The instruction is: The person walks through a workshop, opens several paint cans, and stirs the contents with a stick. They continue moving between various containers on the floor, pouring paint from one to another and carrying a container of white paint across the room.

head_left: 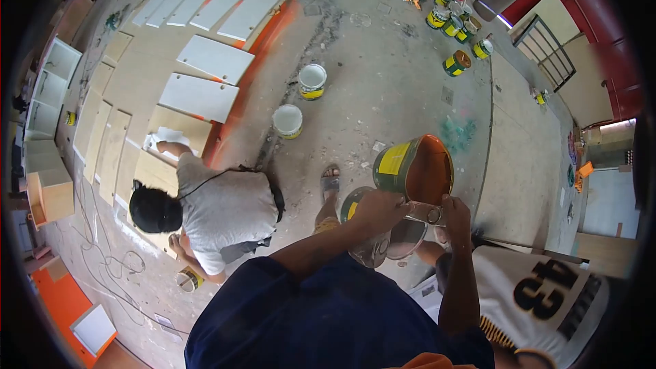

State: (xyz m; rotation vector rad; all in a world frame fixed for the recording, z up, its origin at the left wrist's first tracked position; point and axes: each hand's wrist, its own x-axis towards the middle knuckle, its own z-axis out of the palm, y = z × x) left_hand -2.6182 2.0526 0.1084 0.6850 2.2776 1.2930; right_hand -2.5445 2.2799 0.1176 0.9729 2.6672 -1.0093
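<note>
Both hands are in the action here, low in the view, just in front of the big green-and-yellow tin (395,164) with its rusty-orange inside. The left hand (381,212) has the near side, the right hand (458,217) the far side, and between them sits a pale, shiny piece (430,214). The grip is closed at both ends, fingers bent around its edges; whether any fingertip also meets the tin's rim, I cannot tell. Just below is a container with a grey interior (408,234), and a second tin (351,202) stands partly behind the left forearm.

How does it handle? It looks light and fairly stiff, smooth enough to slip if wet, and thin edges could flex under a hard squeeze. Opposite edges look the right hold, keeping it level. The big tin is another matter: rigid, likely heavy if well filled, its coated lip slick, so a palm under the base and a hand on the clean outer wall would suit it better.
</note>
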